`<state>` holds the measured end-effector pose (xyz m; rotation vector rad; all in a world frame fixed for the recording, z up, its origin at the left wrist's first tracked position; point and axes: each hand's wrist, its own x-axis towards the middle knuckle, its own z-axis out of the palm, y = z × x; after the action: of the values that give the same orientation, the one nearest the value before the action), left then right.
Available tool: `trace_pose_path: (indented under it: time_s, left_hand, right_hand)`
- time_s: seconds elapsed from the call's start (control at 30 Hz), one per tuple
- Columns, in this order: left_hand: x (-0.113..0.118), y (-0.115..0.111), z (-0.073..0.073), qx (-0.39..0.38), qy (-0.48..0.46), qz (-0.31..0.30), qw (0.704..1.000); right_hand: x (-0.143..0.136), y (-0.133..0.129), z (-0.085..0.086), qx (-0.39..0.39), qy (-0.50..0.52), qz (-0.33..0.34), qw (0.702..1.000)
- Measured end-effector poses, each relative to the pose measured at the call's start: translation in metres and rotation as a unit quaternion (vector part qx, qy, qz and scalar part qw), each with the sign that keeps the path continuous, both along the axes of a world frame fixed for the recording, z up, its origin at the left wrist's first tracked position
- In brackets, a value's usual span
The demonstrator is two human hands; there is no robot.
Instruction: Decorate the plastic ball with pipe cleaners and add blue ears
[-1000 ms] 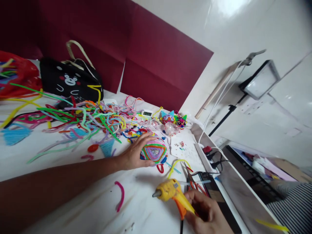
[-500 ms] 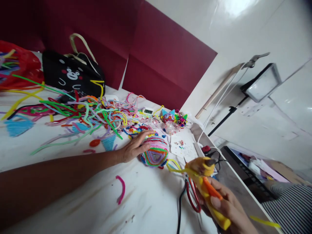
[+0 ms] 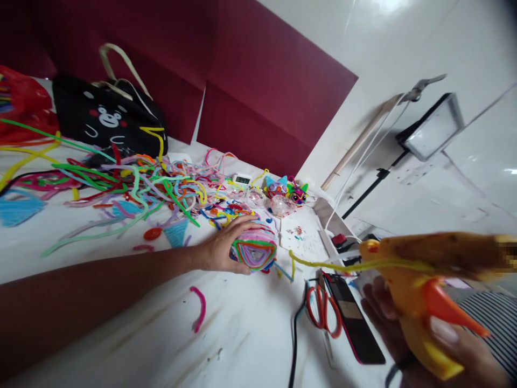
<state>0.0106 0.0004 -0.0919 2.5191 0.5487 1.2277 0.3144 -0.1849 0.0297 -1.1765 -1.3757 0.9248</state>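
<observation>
My left hand [image 3: 222,247] curls over a ball [image 3: 255,251] wound in colourful pipe cleaners and holds it on the white table. A triangular pattern of coloured strands faces me. At the lower right, close to the camera, my right hand [image 3: 464,342] grips a yellow hot glue gun [image 3: 414,312] with an orange trigger. Its body is stained brown. A yellow pipe cleaner [image 3: 323,264] stretches from the glue gun toward the ball; how it is attached I cannot tell. Red-handled scissors [image 3: 323,310] lie beside a dark phone [image 3: 355,320] between my hands.
Loose pipe cleaners [image 3: 137,186] are heaped at the left, before a black bag [image 3: 109,121] and a red plastic bag [image 3: 28,108]. Two small decorated figures [image 3: 277,186] stand behind clear balls [image 3: 281,206]. A black cable [image 3: 294,339] runs along the table.
My right hand has swung the glue gun rightward and closer to the camera, uncovering the scissors and phone. My left hand has wrapped further around the ball, its thumb now lower.
</observation>
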Motion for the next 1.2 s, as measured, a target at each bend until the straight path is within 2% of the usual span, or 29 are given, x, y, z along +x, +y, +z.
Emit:
trace_pose_path:
  time_s: [0.1, 0.2, 0.5, 0.77, 0.93, 1.1, 1.2]
  left_hand:
    - [0.001, 0.002, -0.002, 0.004, 0.011, 0.009, 1.000]
    - [0.003, 0.003, -0.002, 0.007, 0.018, 0.017, 1.000]
    - [0.006, 0.005, 0.002, -0.012, -0.028, 0.014, 0.999]
    - [0.007, 0.006, -0.002, -0.016, -0.045, 0.015, 0.999]
    - [0.006, 0.002, 0.000, -0.023, -0.035, 0.016, 0.999]
    - [0.005, 0.002, 0.000, -0.010, -0.043, 0.020, 0.999]
    - [0.006, 0.003, -0.001, -0.016, -0.049, 0.023, 0.998]
  right_hand:
    - [-0.005, 0.009, 0.001, 0.016, 0.038, -0.018, 0.999]
    - [-0.013, 0.016, -0.005, 0.009, 0.070, -0.041, 0.997]
    - [-0.030, 0.030, -0.041, -0.056, 0.070, -0.046, 0.995]
    - [-0.018, 0.035, -0.080, -0.134, -0.022, 0.006, 0.991]
    - [-0.020, 0.035, -0.084, -0.114, -0.104, 0.025, 0.988]
    - [-0.041, 0.029, -0.084, -0.132, -0.148, 0.072, 0.978]
    - [-0.055, 0.025, -0.092, -0.146, -0.151, 0.059, 0.976]
